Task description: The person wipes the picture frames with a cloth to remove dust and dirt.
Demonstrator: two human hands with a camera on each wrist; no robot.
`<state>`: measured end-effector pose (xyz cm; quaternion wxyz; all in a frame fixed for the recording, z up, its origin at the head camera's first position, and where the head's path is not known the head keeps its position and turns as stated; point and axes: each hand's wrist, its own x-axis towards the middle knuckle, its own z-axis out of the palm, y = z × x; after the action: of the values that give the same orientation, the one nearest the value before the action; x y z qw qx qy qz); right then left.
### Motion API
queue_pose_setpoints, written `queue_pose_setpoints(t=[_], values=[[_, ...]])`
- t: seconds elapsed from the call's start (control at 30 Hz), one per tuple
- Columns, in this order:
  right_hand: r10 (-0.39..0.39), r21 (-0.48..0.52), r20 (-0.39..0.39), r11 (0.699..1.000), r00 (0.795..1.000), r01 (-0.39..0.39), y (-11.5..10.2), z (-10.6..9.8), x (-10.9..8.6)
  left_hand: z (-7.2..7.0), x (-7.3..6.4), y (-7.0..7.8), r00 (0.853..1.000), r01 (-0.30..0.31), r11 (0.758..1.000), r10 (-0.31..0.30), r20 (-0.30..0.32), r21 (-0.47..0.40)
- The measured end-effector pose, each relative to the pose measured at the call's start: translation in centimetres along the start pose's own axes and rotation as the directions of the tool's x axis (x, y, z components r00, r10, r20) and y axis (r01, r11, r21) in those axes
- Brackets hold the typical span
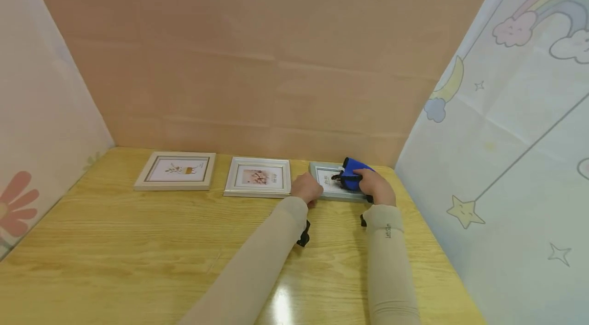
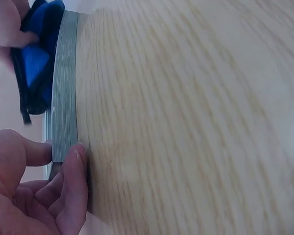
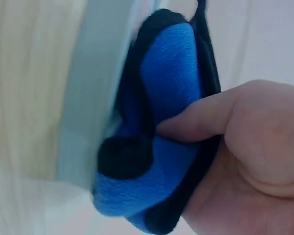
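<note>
At the right end of the row lies a grey-green picture frame (image 1: 341, 197). Its left end is pinched by my left hand (image 1: 306, 188); the left wrist view shows thumb and fingers around the frame's edge (image 2: 66, 88). Bunched in my right hand (image 1: 378, 187) is a blue cloth with black edging (image 1: 356, 167), pressed against the right part of this frame and covering some of its picture. In the right wrist view, the thumb (image 3: 196, 117) lies over the folded cloth (image 3: 171, 63); the fingers behind it are mostly hidden.
A silver-white picture frame (image 1: 257, 193) lies just left of my left hand, and a cream picture frame (image 1: 172, 187) farther left. All rest on the wooden table (image 1: 138, 243). A plain tan backdrop (image 1: 257, 59) rises behind, with a patterned sheet (image 1: 511, 161) along the right.
</note>
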<state>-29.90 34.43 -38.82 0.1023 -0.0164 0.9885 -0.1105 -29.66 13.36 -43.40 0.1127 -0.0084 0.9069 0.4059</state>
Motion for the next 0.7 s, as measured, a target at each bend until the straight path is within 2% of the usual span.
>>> queue_pose_setpoints(t=[0.1,0.2,0.3,0.4,0.47,0.57,0.63,0.7], values=[[-0.019,0.006,-0.003,1.0,1.0,0.019,-1.0,0.8,0.6,0.3,0.3,0.1,1.0,-0.007,0.999,0.007,-0.008,0.037],[-0.093,-0.01,0.004,0.996,0.996,0.093,-2.9,1.6,1.3,0.4,0.8,0.2,1.0,0.001,0.997,-0.001,-0.004,0.071],[-0.193,-0.002,0.019,0.981,0.981,0.193,-4.5,2.0,1.7,0.4,1.2,0.3,0.999,0.031,0.998,-0.032,0.011,0.062],[-0.234,-0.009,0.001,0.972,0.972,0.234,-4.7,2.0,1.8,0.3,1.3,0.4,0.999,0.046,0.998,-0.047,0.024,0.045],[-0.192,-0.015,-0.023,0.981,0.981,0.192,-4.0,1.9,1.7,0.2,1.1,0.4,0.999,0.04,0.998,-0.04,0.016,0.052],[-0.074,-0.035,-0.051,0.997,0.996,0.073,-2.3,1.6,1.4,0.2,0.7,0.3,1.0,0.022,0.998,-0.022,0.0,0.061],[0.008,-0.032,-0.037,0.999,0.999,-0.009,-1.6,0.9,0.6,0.2,0.5,0.2,1.0,0.017,0.998,-0.016,-0.015,0.068],[0.04,-0.065,0.005,0.997,0.999,-0.04,-1.5,-0.1,-0.5,0.2,0.4,0.2,1.0,0.016,0.998,-0.015,-0.013,0.056]])
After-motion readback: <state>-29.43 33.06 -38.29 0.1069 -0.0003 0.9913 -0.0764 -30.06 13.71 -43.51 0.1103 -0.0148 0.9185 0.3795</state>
